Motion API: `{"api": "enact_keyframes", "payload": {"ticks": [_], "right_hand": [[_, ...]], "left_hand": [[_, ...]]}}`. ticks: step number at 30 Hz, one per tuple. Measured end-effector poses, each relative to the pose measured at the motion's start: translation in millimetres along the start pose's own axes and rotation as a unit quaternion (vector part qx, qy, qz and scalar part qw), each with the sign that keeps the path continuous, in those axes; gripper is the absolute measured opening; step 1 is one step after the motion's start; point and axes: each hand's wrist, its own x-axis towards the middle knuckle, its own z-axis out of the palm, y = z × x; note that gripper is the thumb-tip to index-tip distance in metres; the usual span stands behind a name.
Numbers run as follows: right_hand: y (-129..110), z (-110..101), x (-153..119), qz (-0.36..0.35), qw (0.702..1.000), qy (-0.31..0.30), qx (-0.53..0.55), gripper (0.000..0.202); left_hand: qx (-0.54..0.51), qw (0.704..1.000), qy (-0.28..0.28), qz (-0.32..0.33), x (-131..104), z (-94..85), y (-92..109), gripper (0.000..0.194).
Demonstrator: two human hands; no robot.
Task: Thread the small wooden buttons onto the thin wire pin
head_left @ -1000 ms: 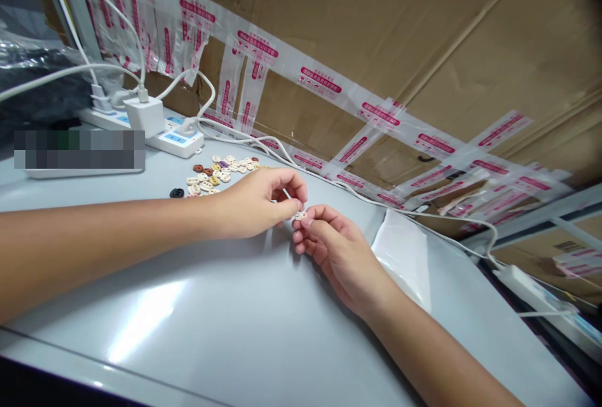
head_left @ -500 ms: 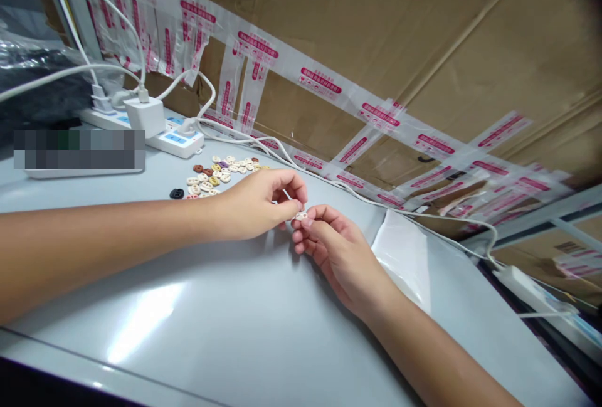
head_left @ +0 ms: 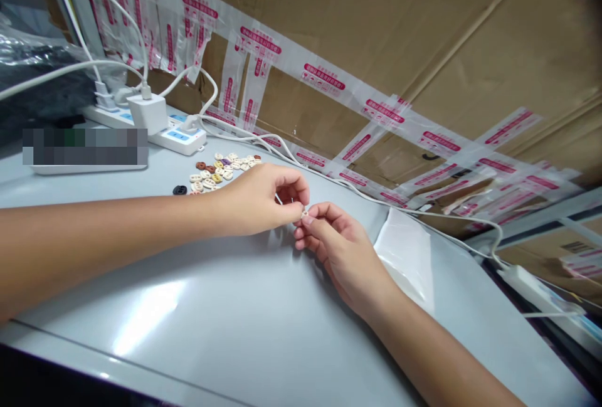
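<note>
Pinching the white button [head_left: 304, 212] between both hands' fingers [head_left: 296, 207].

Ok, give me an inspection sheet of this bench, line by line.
Surface: grey glossy table, glare patch near the front edge.
Job's things: small white button pinched between both hands; pile of buttons behind the left hand.
Clutter: white plastic bag; lone black button.
Hands: left hand and right hand meet fingertip to fingertip on the button.
Cables: power strip with white charger; white cables run along the back to a second strip.
Surroundings: taped cardboard wall.
</note>
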Motion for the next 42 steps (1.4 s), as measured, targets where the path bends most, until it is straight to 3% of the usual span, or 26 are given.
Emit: {"api": "enact_keyframes", "payload": {"ticks": [5, 17, 22, 25, 28, 31, 38, 42], "right_hand": [[4, -2, 2, -0.027, 0.999, 0.009, -0.02, 0.032], [8, -5, 5, -0.046, 0.997, 0.025, -0.056, 0.038], [6, -6, 6, -0.046, 0.997, 0.038, -0.053, 0.037], [5, -7, 7, -0.049, 0.997, 0.05, -0.044, 0.039], [5, -8, 8, -0.047, 0.996, 0.059, -0.042, 0.039], [6, -7, 8, -0.045, 0.996, 0.062, -0.044, 0.039], [6, -8, 9, -0.043, 0.997, 0.058, -0.041, 0.039], [6, -8, 8, -0.034, 0.998, 0.044, -0.043, 0.038]], "left_hand": [[0.065, 0.997, 0.007, 0.033, -2, -1.8, 3, 0.011], [0.132, 0.99, -0.012, 0.043, -1, -7.3, 1, 0.015], [0.232, 0.968, -0.02, 0.087, 2, -20.4, -3, 0.023], [0.315, 0.944, -0.06, 0.075, 5, -30.5, -8, 0.031], [0.361, 0.921, -0.139, 0.037, 6, -35.5, -14, 0.026], [0.362, 0.913, -0.185, 0.026, 6, -35.9, -18, 0.025], [0.317, 0.931, -0.175, 0.04, 9, -36.9, -19, 0.021], [0.232, 0.959, -0.157, -0.038, 11, -35.6, -13, 0.019]]}}
